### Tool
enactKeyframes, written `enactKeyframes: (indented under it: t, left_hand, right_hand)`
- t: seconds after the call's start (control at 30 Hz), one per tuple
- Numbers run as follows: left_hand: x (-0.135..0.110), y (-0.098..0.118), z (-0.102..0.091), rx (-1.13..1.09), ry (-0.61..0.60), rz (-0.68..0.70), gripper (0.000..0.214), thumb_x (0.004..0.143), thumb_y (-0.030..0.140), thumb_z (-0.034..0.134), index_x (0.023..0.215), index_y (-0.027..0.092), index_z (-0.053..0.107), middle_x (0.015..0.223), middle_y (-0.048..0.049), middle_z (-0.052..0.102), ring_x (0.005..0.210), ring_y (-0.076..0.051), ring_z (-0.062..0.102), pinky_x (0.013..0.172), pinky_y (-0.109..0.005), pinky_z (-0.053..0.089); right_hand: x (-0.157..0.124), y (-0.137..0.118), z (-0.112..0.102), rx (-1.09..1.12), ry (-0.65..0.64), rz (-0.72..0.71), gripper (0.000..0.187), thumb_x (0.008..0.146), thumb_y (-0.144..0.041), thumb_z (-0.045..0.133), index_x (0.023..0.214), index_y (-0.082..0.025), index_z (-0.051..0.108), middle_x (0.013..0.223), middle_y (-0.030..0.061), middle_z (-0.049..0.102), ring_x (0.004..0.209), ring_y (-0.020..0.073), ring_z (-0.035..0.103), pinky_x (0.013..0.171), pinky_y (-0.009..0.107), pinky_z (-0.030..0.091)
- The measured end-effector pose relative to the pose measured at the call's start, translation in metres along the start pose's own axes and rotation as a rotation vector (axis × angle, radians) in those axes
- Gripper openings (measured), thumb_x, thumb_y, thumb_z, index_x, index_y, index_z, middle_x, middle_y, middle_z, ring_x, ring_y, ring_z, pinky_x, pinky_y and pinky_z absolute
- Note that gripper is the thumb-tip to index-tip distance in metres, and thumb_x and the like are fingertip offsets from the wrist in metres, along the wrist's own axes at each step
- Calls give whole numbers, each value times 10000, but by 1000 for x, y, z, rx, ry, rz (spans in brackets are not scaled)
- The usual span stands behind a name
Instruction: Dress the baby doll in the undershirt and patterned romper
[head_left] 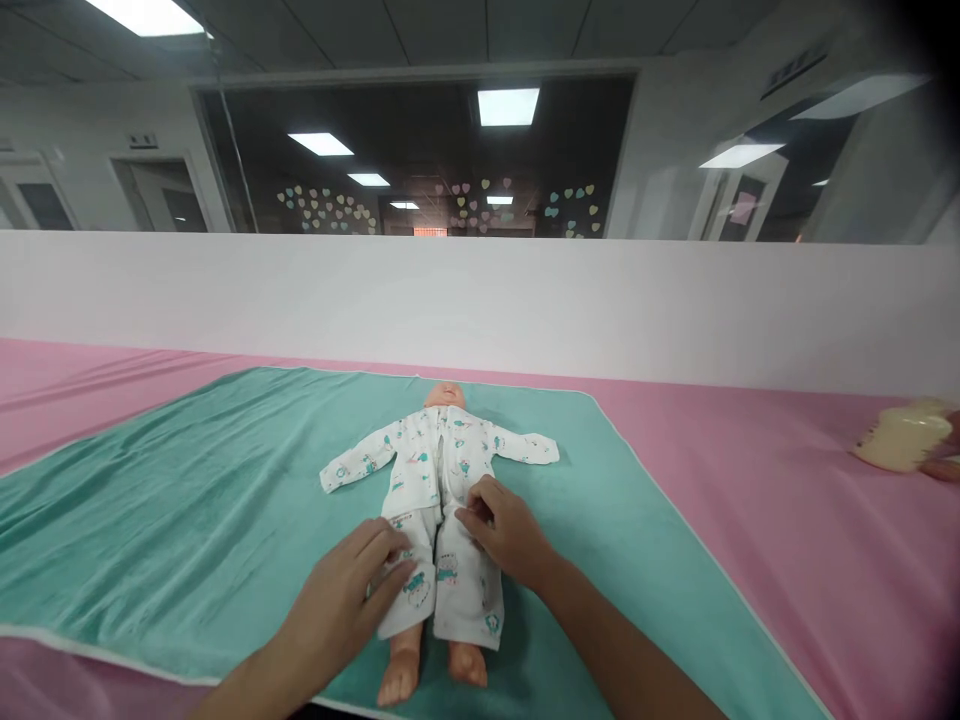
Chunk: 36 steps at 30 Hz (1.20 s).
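Note:
A baby doll (448, 394) lies on its back with its arms spread, its head at the far end and its bare feet toward me. It wears a white patterned pajama top (412, 465) and matching pajama pants (466, 590). My left hand (341, 600) rests on the pants at the left thigh, fingers stretched out and thumb apart. At the right side of the waist, my right hand (514, 530) has its fingers curled and thumb bent in, pinching around the lower hem of the top; the fingertips partly hide the cloth there.
Beneath the doll is a teal blanket (262, 500) on a pink sheet (720, 480). At the far right another person's hand (946, 462) holds a bottle of pale liquid (900, 437). A low white wall (480, 300) stands behind, with a dark window above.

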<state>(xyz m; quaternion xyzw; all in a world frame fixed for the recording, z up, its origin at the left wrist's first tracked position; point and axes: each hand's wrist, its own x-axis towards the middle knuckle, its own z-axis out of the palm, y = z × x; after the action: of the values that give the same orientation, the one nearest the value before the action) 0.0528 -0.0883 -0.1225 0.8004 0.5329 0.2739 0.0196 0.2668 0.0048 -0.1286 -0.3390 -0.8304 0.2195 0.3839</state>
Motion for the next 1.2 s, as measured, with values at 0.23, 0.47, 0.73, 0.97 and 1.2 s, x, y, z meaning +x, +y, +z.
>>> enactKeyframes:
  t: [0.23,0.47,0.73,0.97,1.2]
  left_hand:
    - [-60,16,16,-262,7,-235,230,869,325,477,1089,257,486,904,1,567,802,-131,564,723,-209,468]
    - [-42,12,16,-277,109,-177,150,885,287,421,914,234,558,982,-28,571,922,-164,542,821,-255,430]
    - [-29,38,-23,-743,107,-477,255,881,434,399,829,206,502,765,11,532,776,-151,508,716,-234,418]
    - [-37,41,-26,-645,162,-461,195,842,381,467,774,200,489,745,16,497,751,-142,484,703,-234,403]
    - [-24,53,-7,-567,113,-571,74,749,225,466,807,203,424,721,36,504,625,-124,507,572,-235,419]
  right_hand:
    - [-39,-41,-3,-60,-238,-58,161,761,-307,638,751,-186,531,771,-27,554,763,122,484,706,245,362]
    - [-40,-77,24,-369,-325,-13,120,726,-228,608,831,-184,570,892,40,600,897,209,498,802,334,366]
    - [-29,-94,38,-180,-33,98,52,742,-211,560,774,-205,520,856,4,565,821,163,489,708,287,342]
    - [-28,-89,32,332,-100,331,83,684,-111,463,713,-189,463,635,-50,466,611,94,423,566,219,316]
    - [-26,-95,36,697,-144,365,125,687,-128,464,796,-182,492,656,-39,482,619,94,453,556,204,349]
